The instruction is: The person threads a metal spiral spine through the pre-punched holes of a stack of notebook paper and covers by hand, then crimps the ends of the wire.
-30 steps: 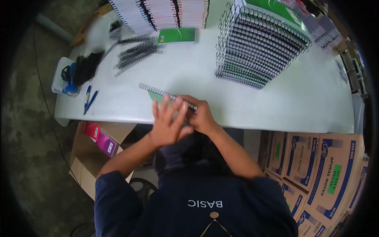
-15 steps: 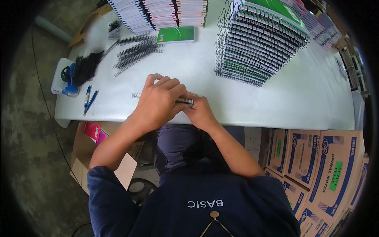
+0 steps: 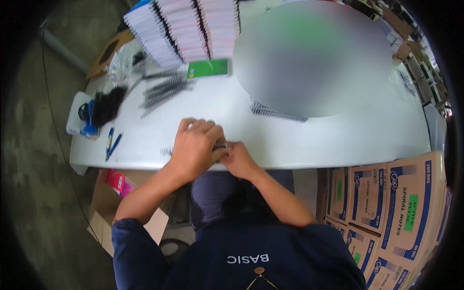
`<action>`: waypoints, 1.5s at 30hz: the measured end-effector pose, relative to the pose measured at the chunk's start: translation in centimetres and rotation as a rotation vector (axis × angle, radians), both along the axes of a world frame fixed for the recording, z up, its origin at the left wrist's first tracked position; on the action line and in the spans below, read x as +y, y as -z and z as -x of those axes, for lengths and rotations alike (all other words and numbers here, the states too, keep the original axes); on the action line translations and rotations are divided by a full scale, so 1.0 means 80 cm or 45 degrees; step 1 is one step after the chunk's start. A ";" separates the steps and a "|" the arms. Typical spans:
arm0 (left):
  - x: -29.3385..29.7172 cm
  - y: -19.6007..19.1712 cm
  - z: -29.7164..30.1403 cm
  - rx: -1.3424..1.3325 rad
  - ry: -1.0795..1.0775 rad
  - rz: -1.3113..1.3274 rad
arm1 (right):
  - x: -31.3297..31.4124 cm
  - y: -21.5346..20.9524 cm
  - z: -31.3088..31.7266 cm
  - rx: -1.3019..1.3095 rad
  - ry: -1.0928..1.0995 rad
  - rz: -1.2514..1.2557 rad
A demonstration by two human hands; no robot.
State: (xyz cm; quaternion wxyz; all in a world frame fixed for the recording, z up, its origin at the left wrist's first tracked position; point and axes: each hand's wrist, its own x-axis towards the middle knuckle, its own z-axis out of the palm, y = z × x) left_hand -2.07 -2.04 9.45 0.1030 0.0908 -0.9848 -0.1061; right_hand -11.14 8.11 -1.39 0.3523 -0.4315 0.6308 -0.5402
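Close to the table's front edge, my two hands are together over a small spiral notebook [image 3: 221, 145], mostly hidden beneath the fingers. A wire coil [image 3: 166, 151] pokes out to the left from under my left hand [image 3: 197, 145], whose fingers are curled down over the coil and the notebook's bound edge. My right hand [image 3: 240, 160] pinches the notebook's right end with thumb and fingers. How far the coil runs through the pages is hidden by the hands.
On the white table [image 3: 145, 150] lie loose black coils [image 3: 166, 92], a green notebook [image 3: 208, 68] and blue-handled pliers [image 3: 113, 145]. Tall notebook stacks [image 3: 193, 34] stand behind; another stack [image 3: 280, 113] at right is mostly blurred out. Cartons [image 3: 411, 203] are piled below right; an open box [image 3: 130, 212] sits below left.
The view has tilted, so the table and hands sit lower in the picture. Both hands keep their hold on the notebook and coil, with little visible movement against the table.
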 end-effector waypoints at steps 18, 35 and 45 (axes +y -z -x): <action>0.005 -0.097 0.186 1.195 0.214 -0.152 | 0.090 -0.210 0.253 0.478 0.676 0.926; 0.025 -0.073 0.221 1.689 -0.388 -0.801 | 0.025 -0.185 0.194 0.899 1.593 1.024; 0.007 -0.074 0.216 1.562 -0.381 -0.719 | 0.027 -0.182 0.202 0.978 1.603 1.022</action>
